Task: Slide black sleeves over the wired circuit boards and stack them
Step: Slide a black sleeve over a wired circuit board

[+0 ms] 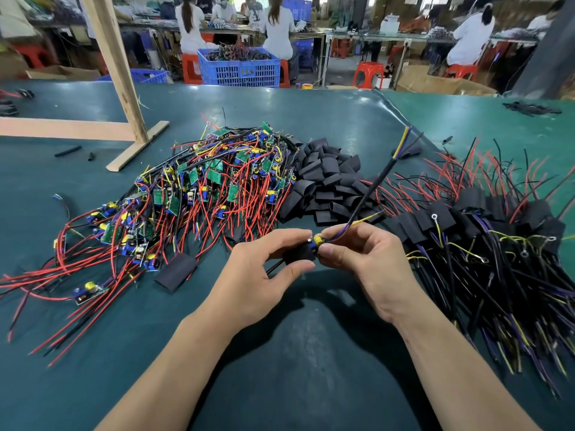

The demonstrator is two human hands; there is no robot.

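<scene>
- Left hand [264, 275] pinches the black sleeve [300, 255]; right hand [367, 259] fingers curl round the board [318, 240], mid-tabletop near the front edge.
- I'd keep the sleeve mouth squeezed open and feed the board in straight, wires trailing.
- Sleeve looks soft, matte, flattened; board rigid with a yellow coil.
- Bare boards [193, 194] left, sleeves [329, 181] middle, finished stack [485, 231] right.

Circuit board [318, 241] mostly inside black sleeve [299, 252]

two bare forearms, no sleeves, gloves, rings or watch showing; left hand [258, 275] and right hand [367, 262] have short, unpainted nails.
</scene>
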